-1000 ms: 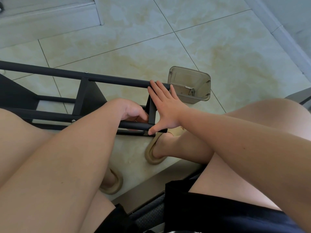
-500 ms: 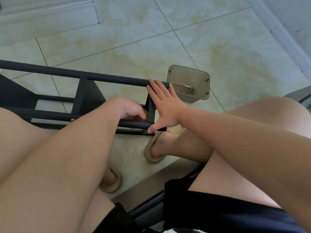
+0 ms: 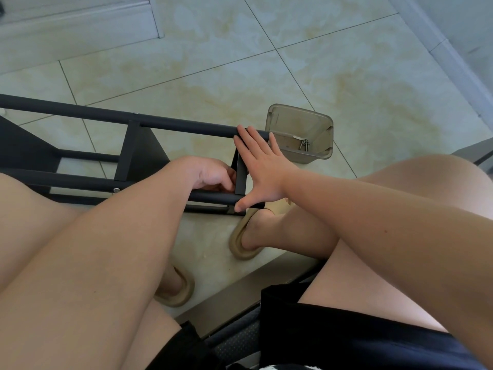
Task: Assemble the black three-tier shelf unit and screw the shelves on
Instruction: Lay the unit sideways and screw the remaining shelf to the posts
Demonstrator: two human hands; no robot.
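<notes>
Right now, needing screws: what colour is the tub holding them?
The tub is translucent grey-brown; head view.

Matt black metal shelf frame (image 3: 170,126), translucent smoky plastic bin (image 3: 298,134) holding shiny metal screws (image 3: 303,144), glossy marbled floor tiles (image 3: 266,76)

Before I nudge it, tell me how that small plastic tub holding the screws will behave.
The tub probably weighs little: thin translucent walls, only a few screws inside. It should slide easily on the glossy floor tile. The loose screws will likely rattle and shift.
</notes>
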